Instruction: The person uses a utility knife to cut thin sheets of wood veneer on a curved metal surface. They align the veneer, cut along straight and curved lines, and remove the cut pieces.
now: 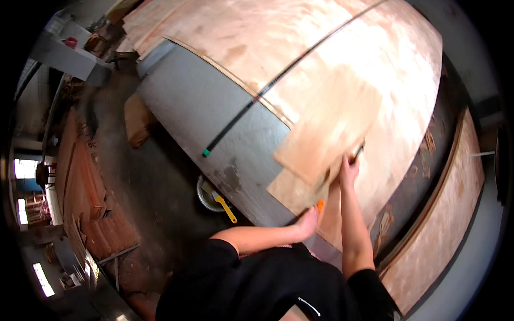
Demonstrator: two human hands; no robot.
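Observation:
A loose piece of thin wood veneer [326,128] lies tilted over the edge of a large veneer sheet [385,75] on a grey work table [209,107]. My left hand [308,222] is at the lower edge of a second veneer piece [293,191], next to a small orange object [320,205]. My right hand [349,170] presses on the veneer's right lower edge and holds a thin dark tool [357,152], partly hidden. A long black rod with a green tip [241,115] lies across the table.
A round bowl with a yellow-handled brush [217,197] sits on the dark floor beside the table. Stacks of reddish veneer [80,176] lie at the left. More sheets [444,208] rest at the right. Shelves and clutter stand at the far upper left.

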